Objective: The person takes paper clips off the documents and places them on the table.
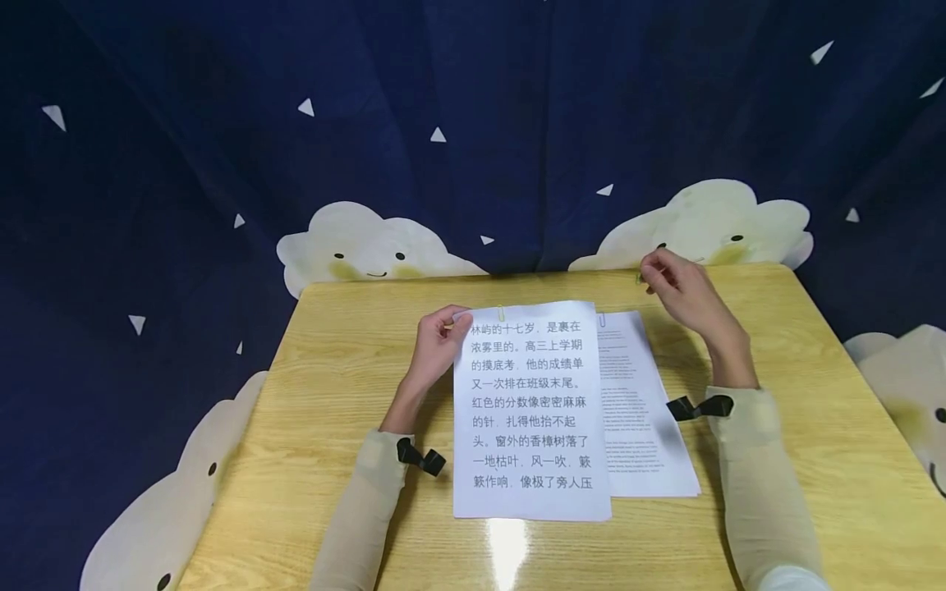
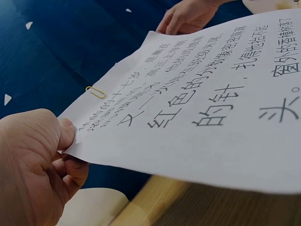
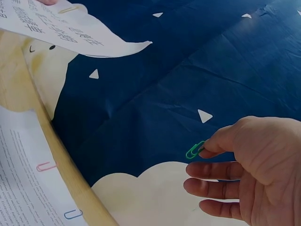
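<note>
My left hand (image 1: 438, 345) pinches the top left corner of a white sheet with large Chinese print (image 1: 532, 410). The sheet is held up above the table, and a yellow paper clip (image 2: 96, 92) sits on its top edge. Off to the right, a green paper clip (image 3: 194, 150) is pinched between the thumb and index finger of my right hand (image 1: 686, 294), apart from the papers. Partly covered by the Chinese sheet lies a page of small print (image 1: 643, 419), which bears a pink paper clip (image 3: 46, 166) and a blue paper clip (image 3: 73, 214) on its top edge.
Beneath everything is a light wooden table (image 1: 310, 460), its far edge close to both hands. Behind it hangs a dark blue curtain (image 1: 473, 123) with white triangles and smiling clouds. Black straps (image 1: 421, 456) are on both wrists.
</note>
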`<state>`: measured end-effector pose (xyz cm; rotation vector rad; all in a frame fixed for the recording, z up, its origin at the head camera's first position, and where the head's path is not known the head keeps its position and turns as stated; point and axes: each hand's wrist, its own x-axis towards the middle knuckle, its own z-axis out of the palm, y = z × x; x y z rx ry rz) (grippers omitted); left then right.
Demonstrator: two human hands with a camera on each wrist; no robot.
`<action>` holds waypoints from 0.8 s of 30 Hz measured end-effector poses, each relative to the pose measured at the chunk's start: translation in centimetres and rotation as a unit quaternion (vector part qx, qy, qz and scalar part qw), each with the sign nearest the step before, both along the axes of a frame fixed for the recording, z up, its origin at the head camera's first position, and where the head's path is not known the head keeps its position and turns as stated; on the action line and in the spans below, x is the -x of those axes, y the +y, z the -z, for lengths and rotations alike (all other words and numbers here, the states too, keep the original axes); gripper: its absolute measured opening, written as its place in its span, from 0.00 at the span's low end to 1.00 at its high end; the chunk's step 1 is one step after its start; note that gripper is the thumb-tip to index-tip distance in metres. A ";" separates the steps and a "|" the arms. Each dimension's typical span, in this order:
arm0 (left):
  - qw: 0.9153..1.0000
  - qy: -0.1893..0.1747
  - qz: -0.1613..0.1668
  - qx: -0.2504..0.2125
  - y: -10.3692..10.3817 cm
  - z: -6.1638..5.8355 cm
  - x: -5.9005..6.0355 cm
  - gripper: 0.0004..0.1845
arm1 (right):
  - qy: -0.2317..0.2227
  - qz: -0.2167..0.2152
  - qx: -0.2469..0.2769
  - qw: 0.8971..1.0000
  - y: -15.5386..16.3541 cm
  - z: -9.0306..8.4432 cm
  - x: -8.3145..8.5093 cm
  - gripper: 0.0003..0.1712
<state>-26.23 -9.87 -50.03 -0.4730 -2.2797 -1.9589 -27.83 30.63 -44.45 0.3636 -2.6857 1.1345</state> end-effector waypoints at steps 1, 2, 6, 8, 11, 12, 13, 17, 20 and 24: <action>1.000 0.000 0.000 0.001 0.0 0.0 0.0 0.10 | 0.000 0.001 -0.001 1.000 0.1 0.0 0.0 0.16; 1.000 -0.003 0.000 0.003 0.0 0.1 0.0 0.10 | 0.000 0.003 -0.002 1.000 0.1 0.1 0.1 0.16; 1.000 -0.019 -0.002 0.007 -0.1 0.1 0.1 0.11 | -0.001 0.007 -0.010 1.000 0.6 0.5 0.4 0.17; 1.000 -0.027 -0.002 0.007 -0.1 0.0 0.1 0.11 | -0.002 0.011 -0.013 1.000 0.8 0.7 0.5 0.18; 1.000 -0.028 0.002 0.006 -0.1 -0.1 0.2 0.11 | -0.001 0.017 -0.019 1.000 1.2 1.1 0.7 0.18; 1.000 -0.028 0.001 0.006 0.0 -0.1 0.2 0.10 | 0.001 0.020 -0.021 1.000 1.3 1.2 0.7 0.18; 1.000 -0.028 0.001 0.007 0.0 -0.1 0.2 0.10 | 0.002 0.021 -0.022 1.000 1.4 1.3 0.8 0.18; 1.000 -0.024 0.001 0.005 0.1 0.0 0.2 0.10 | 0.007 0.026 -0.025 0.999 1.8 1.9 1.1 0.17; 1.000 -0.021 0.006 -0.002 0.0 -0.1 0.1 0.10 | 0.004 0.026 -0.024 0.999 2.1 2.4 1.3 0.17; 1.000 -0.018 0.007 -0.004 0.0 -0.1 0.0 0.10 | -0.001 0.024 -0.021 0.999 2.5 3.1 1.7 0.18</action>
